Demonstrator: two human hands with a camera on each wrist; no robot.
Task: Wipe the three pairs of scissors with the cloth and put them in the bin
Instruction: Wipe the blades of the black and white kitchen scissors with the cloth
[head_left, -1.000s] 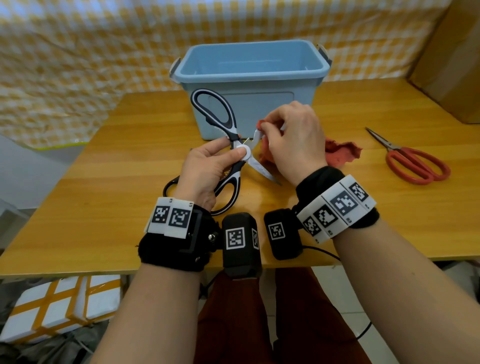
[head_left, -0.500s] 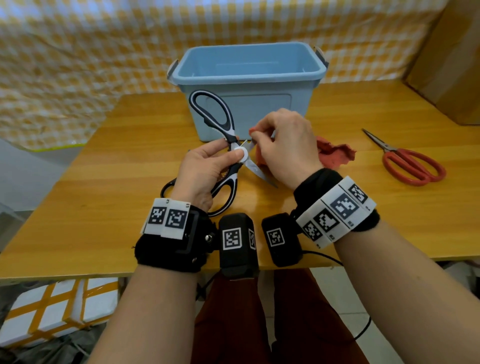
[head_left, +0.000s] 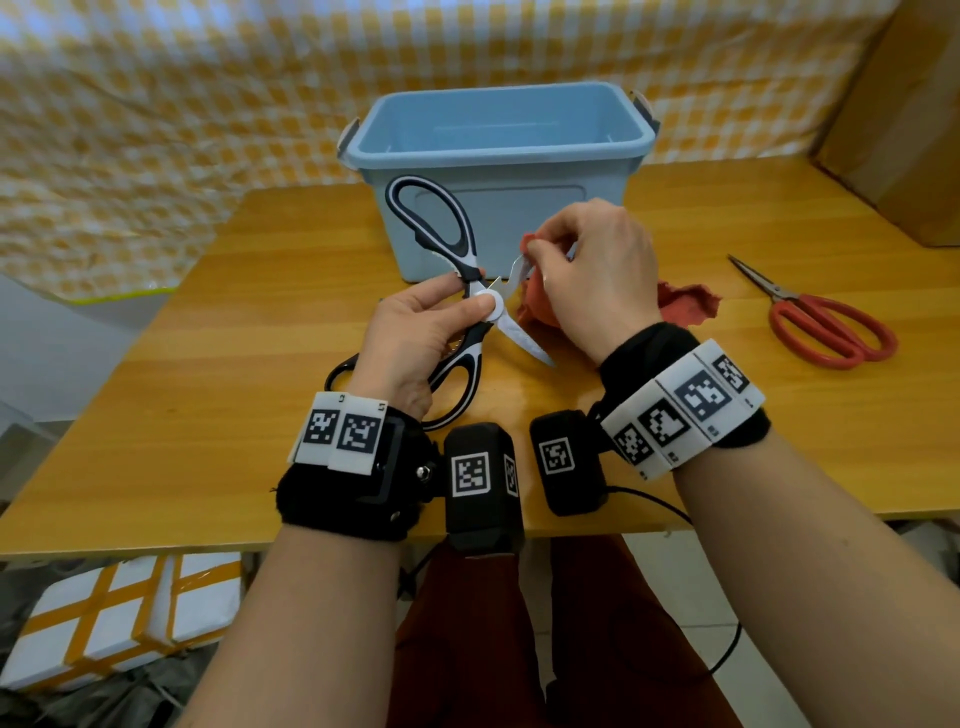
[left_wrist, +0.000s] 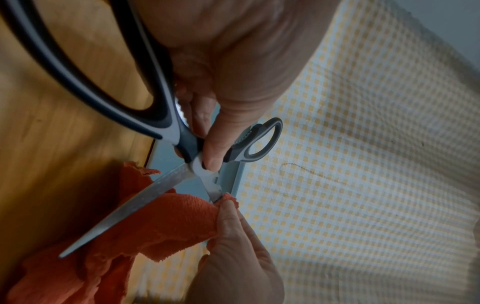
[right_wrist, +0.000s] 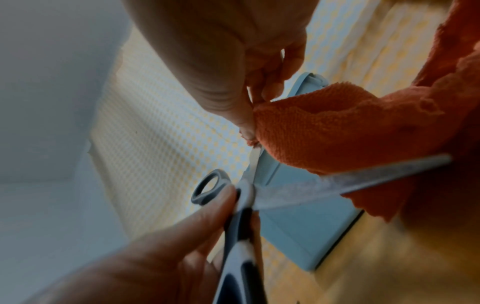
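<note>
Far left, a third pair of scissors with a black handle (head_left: 340, 370) peeks out on the table (head_left: 218, 374) from behind the left wrist, mostly hidden. Next, the left hand (head_left: 415, 338) has the big kitchen scissors (head_left: 470, 291) pinched at the white pivot, thumb on top and a finger behind, and the blades are spread wide apart. One black-and-white handle loop stands up against the front wall of the blue bin (head_left: 498, 130), the other loop drops down toward the near edge beside the left palm. The lower blade points down and to the right, bare, its tip above the wood.

Across to the middle: the right hand (head_left: 592, 275) is curled tight, thumb and fingertips pinching a fold of the orange-red cloth (head_left: 685, 306) around the upper blade. The left wrist view shows it clearly, the cloth wrapped over that blade a short way out from the pivot, only a short stretch of steel showing between pivot and fingers. The rest of the cloth hangs below the hand and trails onto the table to the right.

The bin sits at the far middle of the table, open-topped, just behind the hands. Further right, well apart from the action, the red-handled scissors (head_left: 826, 327) lie flat on the wood, blades closed and pointing to the far left.
</note>
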